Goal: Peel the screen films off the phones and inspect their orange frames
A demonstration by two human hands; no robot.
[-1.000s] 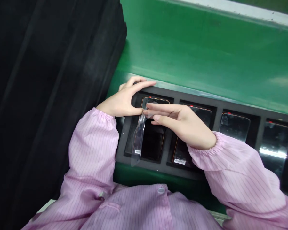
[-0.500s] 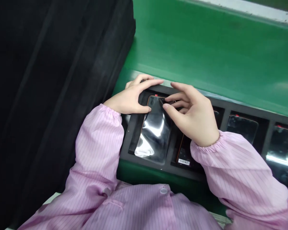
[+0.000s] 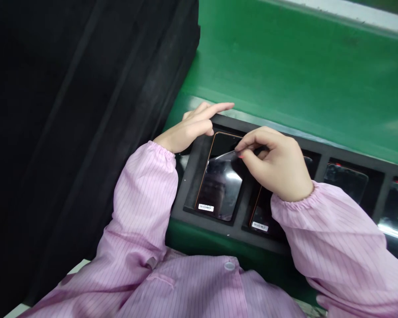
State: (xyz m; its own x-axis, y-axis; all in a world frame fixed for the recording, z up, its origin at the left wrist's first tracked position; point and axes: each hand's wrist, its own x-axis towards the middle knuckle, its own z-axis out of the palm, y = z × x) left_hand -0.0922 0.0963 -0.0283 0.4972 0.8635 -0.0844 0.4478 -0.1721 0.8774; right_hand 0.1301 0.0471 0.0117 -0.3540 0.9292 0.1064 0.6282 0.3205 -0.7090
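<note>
A phone with an orange edge (image 3: 220,142) lies face up in the leftmost slot of a dark tray (image 3: 193,179). A white barcode label (image 3: 206,208) shows near its lower end. My right hand (image 3: 275,161) pinches a clear protective film (image 3: 223,157) at its upper right corner, by a red tab. The film's top edge is lifted off the screen, while its lower part lies over the phone. My left hand (image 3: 190,128) rests at the tray's upper left corner, index finger stretched out along the far rim and thumb bent near the phone's top. It holds nothing.
Beside it, a second phone (image 3: 260,212) is partly hidden under my right hand. Two more phones (image 3: 346,181) with red tabs lie further right. A tall black stack (image 3: 119,88) rises on the left. Green work surface (image 3: 285,66) extends behind the tray.
My right hand has closed on the film's corner and peeled its top edge up, down and away from the phone's top. My left thumb has drawn back from the screen.
</note>
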